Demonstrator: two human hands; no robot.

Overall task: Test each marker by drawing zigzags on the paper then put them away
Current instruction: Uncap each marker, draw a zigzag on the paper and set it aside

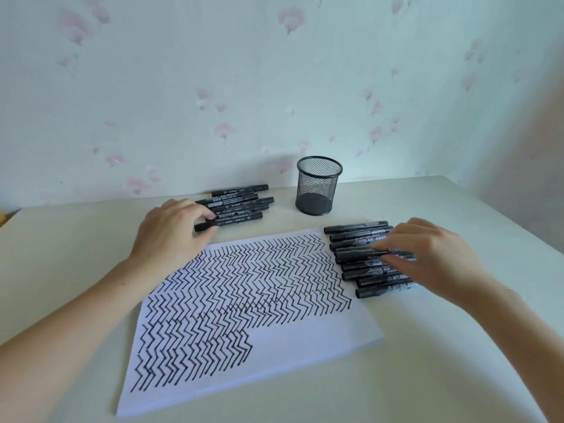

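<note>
The fingers of the left hand (pixel 171 230) are curled around the nearest marker (pixel 227 222) of the left group (pixel 236 204), holding it near its cap end, while this marker lies on the table (pixel 457 377). The fingers of the right hand (pixel 427 254) are stretched almost straight and rest on top of the right group of markers (pixel 360 257), and I cannot tell if they pinch 1 of them. Between both hands lies the paper (pixel 320 334), covered with many rows of black zigzags over most of its upper part, so I judge the testing is far along or finished. Only the lower right part of the sheet is white. The putting away seems not started: the mesh pen cup (pixel 319 190) behind the paper looks empty. About 6 markers are on the left and about 9 on the right. Nothing stands between the hands and the cup. Behind is a wall (pixel 274 87) with pale flowers.
</note>
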